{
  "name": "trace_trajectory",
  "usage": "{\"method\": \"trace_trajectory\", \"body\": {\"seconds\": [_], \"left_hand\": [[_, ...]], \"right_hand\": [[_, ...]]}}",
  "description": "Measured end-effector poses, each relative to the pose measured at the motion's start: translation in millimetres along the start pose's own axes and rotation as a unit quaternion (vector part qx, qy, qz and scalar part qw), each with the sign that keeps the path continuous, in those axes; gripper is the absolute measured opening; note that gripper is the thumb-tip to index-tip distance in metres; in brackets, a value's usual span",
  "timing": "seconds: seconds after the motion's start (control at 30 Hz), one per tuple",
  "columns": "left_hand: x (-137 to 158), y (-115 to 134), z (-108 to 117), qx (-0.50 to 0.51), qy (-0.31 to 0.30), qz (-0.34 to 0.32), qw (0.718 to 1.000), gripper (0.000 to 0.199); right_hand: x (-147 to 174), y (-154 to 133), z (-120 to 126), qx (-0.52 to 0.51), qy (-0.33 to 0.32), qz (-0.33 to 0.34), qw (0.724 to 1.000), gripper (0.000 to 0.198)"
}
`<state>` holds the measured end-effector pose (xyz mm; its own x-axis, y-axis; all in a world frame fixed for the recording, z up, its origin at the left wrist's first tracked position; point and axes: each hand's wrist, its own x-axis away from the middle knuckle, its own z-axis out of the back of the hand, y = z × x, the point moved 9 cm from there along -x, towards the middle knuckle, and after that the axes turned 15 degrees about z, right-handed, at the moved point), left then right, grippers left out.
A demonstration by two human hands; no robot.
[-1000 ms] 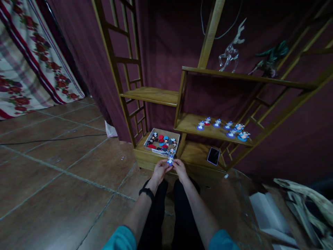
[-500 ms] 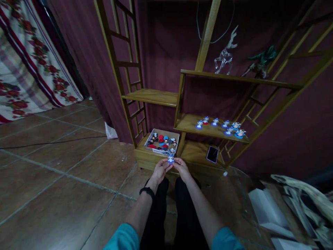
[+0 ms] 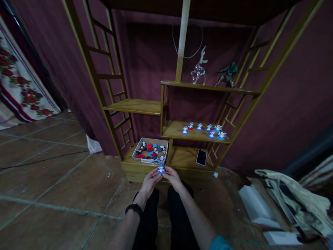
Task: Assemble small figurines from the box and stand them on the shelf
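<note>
Between my two hands I hold a small toy figurine (image 3: 161, 169) with a blue-purple round base, upright, in front of the shelf's lower edge. My left hand (image 3: 151, 181) grips its left side with closed fingers. On the other side, the fingers of my right hand (image 3: 172, 176) pinch it too. Just beyond is a shallow cardboard box (image 3: 137, 149) with several figurines and red, blue and dark round pieces jumbled inside. Several similar figurines stand on the middle right shelf (image 3: 170, 129), among them a purple-based one (image 3: 185, 130) and a red-based one (image 3: 190, 125).
A phone (image 3: 201, 157) lies on the bottom right shelf. Higher up stand a clear deer ornament (image 3: 199, 71) and a dark green-and-brown figure (image 3: 229, 74). White boxes (image 3: 257, 205) and pale cloth (image 3: 299, 194) lie on the floor at right. A cable (image 3: 44, 159) crosses the floor at left.
My view has turned toward the right and up, so the shelf appears lower and further left. Both hands still hold the same figurine in front of the box.
</note>
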<state>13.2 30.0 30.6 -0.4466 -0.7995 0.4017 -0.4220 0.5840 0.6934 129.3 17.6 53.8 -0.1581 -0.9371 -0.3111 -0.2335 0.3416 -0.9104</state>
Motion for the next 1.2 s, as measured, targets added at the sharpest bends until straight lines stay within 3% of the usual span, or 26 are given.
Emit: {"method": "trace_trajectory", "body": {"seconds": [0.17,0.5,1.0,1.2], "left_hand": [[1,1,-3,-0.013,0.008,-0.016,1.000,0.043],[0,-1,-5,-0.003,0.017,-0.022,1.000,0.042],[3,-6,-7,-0.014,0.021,0.049,0.998,0.040],[7,-1,-14,-0.038,0.037,0.026,0.998,0.036]], "right_hand": [[2,-5,-5,0.002,-0.038,-0.007,0.999,0.044],[-1,-11,-1,-0.005,-0.041,-0.007,0.999,0.041],[4,-21,4,-0.016,-0.082,-0.027,0.996,0.036],[2,-17,9,0.000,-0.079,-0.036,0.996,0.040]]}}
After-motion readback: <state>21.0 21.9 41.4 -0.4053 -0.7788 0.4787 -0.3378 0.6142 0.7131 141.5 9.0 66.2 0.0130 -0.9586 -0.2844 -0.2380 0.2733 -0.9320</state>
